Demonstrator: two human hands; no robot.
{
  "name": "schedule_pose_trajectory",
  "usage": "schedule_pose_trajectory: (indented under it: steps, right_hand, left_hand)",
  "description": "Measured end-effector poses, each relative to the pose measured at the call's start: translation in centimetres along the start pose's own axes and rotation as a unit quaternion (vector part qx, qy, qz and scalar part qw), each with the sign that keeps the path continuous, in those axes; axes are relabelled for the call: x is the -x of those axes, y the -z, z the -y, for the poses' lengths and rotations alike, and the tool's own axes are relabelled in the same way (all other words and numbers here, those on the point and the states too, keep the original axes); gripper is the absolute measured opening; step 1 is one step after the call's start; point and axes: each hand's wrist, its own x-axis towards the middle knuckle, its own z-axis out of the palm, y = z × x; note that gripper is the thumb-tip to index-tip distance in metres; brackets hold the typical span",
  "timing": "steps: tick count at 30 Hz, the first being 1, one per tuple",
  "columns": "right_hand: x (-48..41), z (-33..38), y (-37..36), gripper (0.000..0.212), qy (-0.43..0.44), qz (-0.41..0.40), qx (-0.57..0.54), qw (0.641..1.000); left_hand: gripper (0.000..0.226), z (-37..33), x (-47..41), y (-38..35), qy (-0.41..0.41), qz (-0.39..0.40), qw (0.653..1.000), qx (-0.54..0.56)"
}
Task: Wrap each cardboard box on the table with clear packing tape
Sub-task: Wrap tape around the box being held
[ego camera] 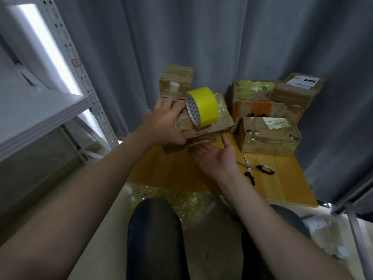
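A grey curtain [201,37] hangs behind the yellow tabletop [282,184]. The fingers [171,102] of the left hand [163,122] curl over the nine o'clock end of a cardboard box [216,126], grasping it. Those of the right hand [214,158] lie loosely straight, palm up, under the six o'clock edge, thumb touching it. A yellow tape roll [203,106] stands on edge on top of the box. Another taped box [268,136] sits at three o'clock, and scissors [256,170] lie at five o'clock.
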Motion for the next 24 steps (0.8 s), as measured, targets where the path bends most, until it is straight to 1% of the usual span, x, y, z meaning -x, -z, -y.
schedule_pose_trajectory:
  steps: [4, 7, 10, 11, 13, 14, 15, 16, 17, 18, 19, 21, 22, 24]
  right_hand:
    - [0.1, 0.8, -0.5, 0.104, -0.009, 0.016, -0.011, 1.000]
    - [0.0, 1.7, 0.5, 0.106, -0.003, 0.027, -0.012, 1.000]
    - [0.4, 2.9, 1.0, 0.100, 0.017, 0.039, 0.000, 0.999]
    - [0.6, 3.2, 0.9, 0.094, 0.019, 0.035, 0.029, 0.999]
    - [1.0, 3.5, 1.0, 0.071, 0.056, -0.017, 0.141, 0.988]
    - [1.0, 3.7, 1.2, 0.058, 0.109, -0.054, 0.202, 0.972]
    - [1.3, 3.9, 1.2, 0.049, 0.186, -0.088, 0.261, 0.943]
    - [1.6, 4.1, 1.0, 0.043, 0.271, -0.113, 0.318, 0.902]
    - [2.0, 4.3, 0.4, 0.037, 0.343, -0.119, 0.373, 0.854]
    - [2.2, 4.4, -0.5, 0.029, 0.378, -0.098, 0.422, 0.818]
    - [2.4, 4.4, -1.4, 0.023, 0.382, -0.065, 0.483, 0.785]
    - [2.3, 4.3, -2.8, 0.019, 0.358, -0.015, 0.602, 0.714]
    - [2.3, 4.1, -3.3, 0.017, 0.352, 0.004, 0.621, 0.700]
    - [1.8, 3.9, -3.6, 0.010, 0.333, 0.041, 0.603, 0.723]
  left_hand:
    - [0.108, -0.9, 0.0, -1.3, -0.020, -0.042, 0.998, -0.042]
    - [0.106, -0.8, -0.4, -0.9, -0.012, -0.051, 0.998, -0.030]
    - [0.104, -0.6, -0.6, -0.7, -0.008, -0.038, 0.999, -0.031]
    - [0.104, -0.4, -0.7, -0.6, -0.002, -0.027, 0.999, -0.023]
    - [0.104, 0.1, -0.8, -0.3, 0.017, 0.000, 1.000, 0.015]
    - [0.105, 0.4, -0.7, -0.1, 0.026, 0.013, 0.999, 0.026]
    - [0.106, 0.6, -0.6, 0.0, 0.031, 0.026, 0.999, 0.027]
    - [0.106, 0.7, -0.3, 0.0, 0.029, 0.037, 0.999, 0.021]
    - [0.106, 0.7, -0.1, -0.1, 0.021, 0.047, 0.999, 0.017]
    - [0.106, 0.8, 0.1, -0.3, 0.012, 0.060, 0.998, 0.017]
    - [0.106, 0.8, 0.2, -0.6, 0.003, 0.077, 0.997, 0.025]
    - [0.104, 1.1, 0.2, -1.0, -0.020, 0.110, 0.992, 0.050]
    - [0.101, 1.3, 0.2, -0.9, -0.032, 0.124, 0.989, 0.071]
    - [0.091, 1.7, 0.0, -0.7, -0.049, 0.151, 0.981, 0.111]
